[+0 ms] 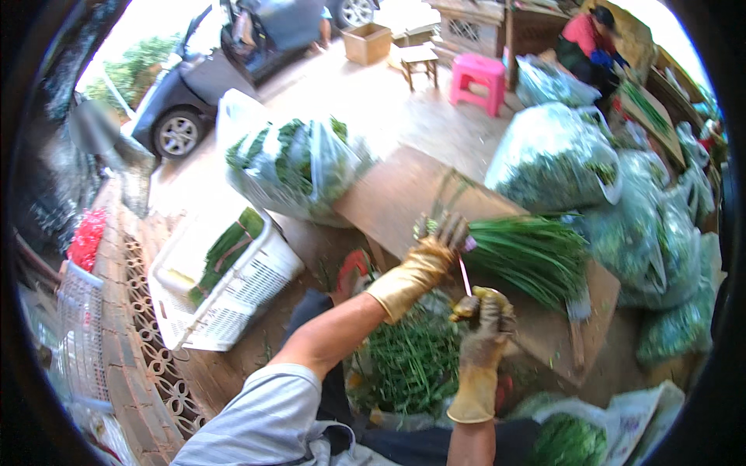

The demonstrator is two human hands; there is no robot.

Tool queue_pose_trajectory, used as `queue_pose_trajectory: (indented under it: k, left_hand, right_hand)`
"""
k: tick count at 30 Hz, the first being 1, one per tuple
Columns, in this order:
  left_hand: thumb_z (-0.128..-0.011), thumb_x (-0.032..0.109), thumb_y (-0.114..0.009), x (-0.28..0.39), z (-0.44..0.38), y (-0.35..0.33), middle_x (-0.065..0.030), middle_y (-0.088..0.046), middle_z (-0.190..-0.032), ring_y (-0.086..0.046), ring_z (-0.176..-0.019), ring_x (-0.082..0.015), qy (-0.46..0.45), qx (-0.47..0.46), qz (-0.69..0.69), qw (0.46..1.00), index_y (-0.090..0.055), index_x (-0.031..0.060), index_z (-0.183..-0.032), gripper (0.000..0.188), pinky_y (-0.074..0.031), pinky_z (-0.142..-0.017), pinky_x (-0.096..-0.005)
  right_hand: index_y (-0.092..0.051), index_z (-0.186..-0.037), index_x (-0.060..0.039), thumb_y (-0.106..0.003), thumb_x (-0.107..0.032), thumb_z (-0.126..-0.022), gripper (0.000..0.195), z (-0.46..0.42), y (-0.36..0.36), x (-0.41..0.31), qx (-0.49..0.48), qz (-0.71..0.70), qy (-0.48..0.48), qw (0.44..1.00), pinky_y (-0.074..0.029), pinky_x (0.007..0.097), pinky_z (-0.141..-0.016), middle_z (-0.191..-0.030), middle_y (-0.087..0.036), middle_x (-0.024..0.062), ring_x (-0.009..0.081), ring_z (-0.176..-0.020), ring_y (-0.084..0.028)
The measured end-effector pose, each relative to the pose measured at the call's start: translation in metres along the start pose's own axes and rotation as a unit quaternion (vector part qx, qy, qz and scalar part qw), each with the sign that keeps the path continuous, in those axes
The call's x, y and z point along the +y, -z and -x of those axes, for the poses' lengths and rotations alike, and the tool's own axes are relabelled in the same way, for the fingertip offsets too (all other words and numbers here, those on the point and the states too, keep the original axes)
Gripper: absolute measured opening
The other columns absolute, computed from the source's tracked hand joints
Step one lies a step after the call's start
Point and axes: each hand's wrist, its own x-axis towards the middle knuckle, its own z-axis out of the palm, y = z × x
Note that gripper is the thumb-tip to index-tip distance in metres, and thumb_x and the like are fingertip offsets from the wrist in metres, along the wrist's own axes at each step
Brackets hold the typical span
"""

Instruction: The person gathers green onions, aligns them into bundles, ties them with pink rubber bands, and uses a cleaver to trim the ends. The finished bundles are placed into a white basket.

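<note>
A bunch of long green chive-like leaves lies across the wooden board, its leaf tips fanned out to the right. My left hand, in a soiled yellow rubber glove, grips the stem end of this bunch. A thin pale pink tie runs taut from the bunch down to my right hand. That hand, gloved the same way, pinches the tie's lower end. Purple banding shows at the stems beside my left fingers. On the board's right part lies a knife with a broad blade and wooden handle.
A white plastic basket at left holds a tied green bunch. Loose greens lie below my hands. Bagged greens stand beyond the board, with more bags at right. A pink stool, a car and a seated person are farther off.
</note>
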Motion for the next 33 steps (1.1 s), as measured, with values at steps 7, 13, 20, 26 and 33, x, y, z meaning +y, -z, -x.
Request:
queue_pose_trajectory:
  k: [7,13,20,26,33]
  left_hand:
    - [-0.068,0.035,-0.079,-0.029,-0.044,0.032,-0.0208,-0.044,-0.142,-0.044,-0.132,-0.0371,0.025,0.007,0.171,0.985,-0.030,0.0020,-0.146,0.098,-0.032,-0.111,-0.0523]
    - [-0.058,0.038,-0.087,-0.065,-0.091,0.044,-0.0211,-0.063,-0.115,-0.060,-0.110,-0.0365,-0.014,-0.183,0.256,0.949,-0.042,0.0021,-0.135,0.096,-0.050,-0.093,-0.0414]
    - [-0.063,0.030,-0.084,-0.051,-0.077,0.055,-0.0199,-0.062,-0.117,-0.059,-0.112,-0.0367,0.035,-0.144,0.226,0.963,-0.044,0.0044,-0.133,0.084,-0.050,-0.092,-0.0422]
    - [-0.081,0.027,-0.067,-0.020,-0.042,0.026,-0.0191,-0.059,-0.120,-0.060,-0.109,-0.0345,0.034,0.064,0.126,0.989,-0.043,0.0046,-0.129,0.059,-0.050,-0.090,-0.0446]
    - [-0.085,0.026,-0.063,-0.030,-0.055,0.009,-0.0167,-0.063,-0.112,-0.062,-0.107,-0.0341,0.017,0.002,0.099,0.995,-0.047,0.0078,-0.121,0.044,-0.047,-0.093,-0.0444]
  right_hand:
    - [-0.062,-0.097,0.0008,-0.051,-0.016,-0.102,0.021,-0.070,-0.021,-0.009,-0.058,0.012,0.022,0.998,-0.052,0.0277,-0.056,-0.073,-0.060,0.0058,0.0138,-0.064,-0.058]
    - [-0.063,-0.101,0.0028,-0.049,-0.014,-0.102,0.022,-0.099,-0.016,0.021,-0.067,0.038,0.026,0.997,-0.053,0.0265,-0.057,-0.075,-0.062,0.0068,0.0133,-0.064,-0.060]
    - [-0.063,-0.101,0.0017,-0.052,-0.014,-0.101,0.019,-0.102,-0.035,0.014,-0.094,0.033,0.054,0.994,-0.053,0.0263,-0.055,-0.074,-0.062,0.0065,0.0129,-0.063,-0.059]
    - [-0.062,-0.099,0.0002,-0.050,-0.015,-0.102,0.020,-0.069,-0.027,-0.005,-0.102,0.031,0.030,0.994,-0.050,0.0257,-0.053,-0.070,-0.058,0.0054,0.0117,-0.059,-0.054]
    - [-0.062,-0.092,-0.0011,-0.056,-0.004,-0.094,0.007,0.032,0.030,0.044,-0.170,0.431,0.209,0.862,-0.050,0.0391,-0.062,-0.080,-0.059,0.0167,0.0325,-0.069,-0.061]
